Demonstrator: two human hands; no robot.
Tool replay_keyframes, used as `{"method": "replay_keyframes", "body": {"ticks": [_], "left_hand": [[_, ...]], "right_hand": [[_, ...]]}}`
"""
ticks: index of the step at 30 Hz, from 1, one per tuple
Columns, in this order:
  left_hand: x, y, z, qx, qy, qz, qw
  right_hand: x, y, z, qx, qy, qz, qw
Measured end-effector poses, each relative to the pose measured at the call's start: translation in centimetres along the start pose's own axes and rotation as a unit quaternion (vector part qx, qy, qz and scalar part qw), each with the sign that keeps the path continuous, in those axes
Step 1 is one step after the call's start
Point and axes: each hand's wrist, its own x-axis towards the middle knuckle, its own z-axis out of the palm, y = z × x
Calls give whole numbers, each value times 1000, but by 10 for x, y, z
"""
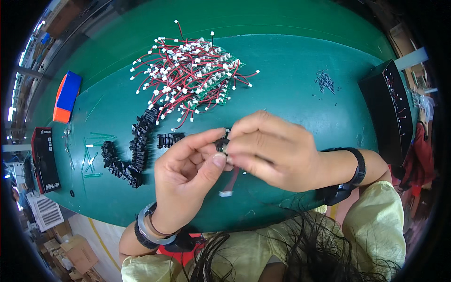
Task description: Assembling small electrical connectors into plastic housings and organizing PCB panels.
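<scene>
My left hand (190,164) pinches a small black part (221,143) between thumb and fingertips, at the middle of the green table. Closed against the same part from the right is my right hand (275,150); its fingertips touch the part, and whether they grip anything else is hidden. Below the fingers hangs a short red and black cable with a white connector (226,193) on its end. Just left of my left hand lies a short row of black plastic parts (169,140). A long curved line of similar black parts (139,145) stands farther left.
Behind my hands is a large heap of green circuit boards with red and black wires and white plugs (192,75). Small dark screws (325,82) lie at the right. A black box (387,110), a blue and orange box (67,96) and a black carton (44,160) stand at the sides.
</scene>
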Motion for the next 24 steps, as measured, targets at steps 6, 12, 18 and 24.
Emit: {"method": "replay_keyframes", "body": {"ticks": [6,12,18,24], "left_hand": [[-2,-2,7,19,41,7,999],[-5,-11,2,75,35,48,995],[-5,-5,3,-71,44,-3,996],[-3,-1,2,-151,20,-90,984]], "right_hand": [[3,-2,-2,108,1,101,989],[2,-2,1,103,-10,107,989],[9,-5,-4,149,-18,137,979],[13,-19,-20,162,-68,159,972]]}}
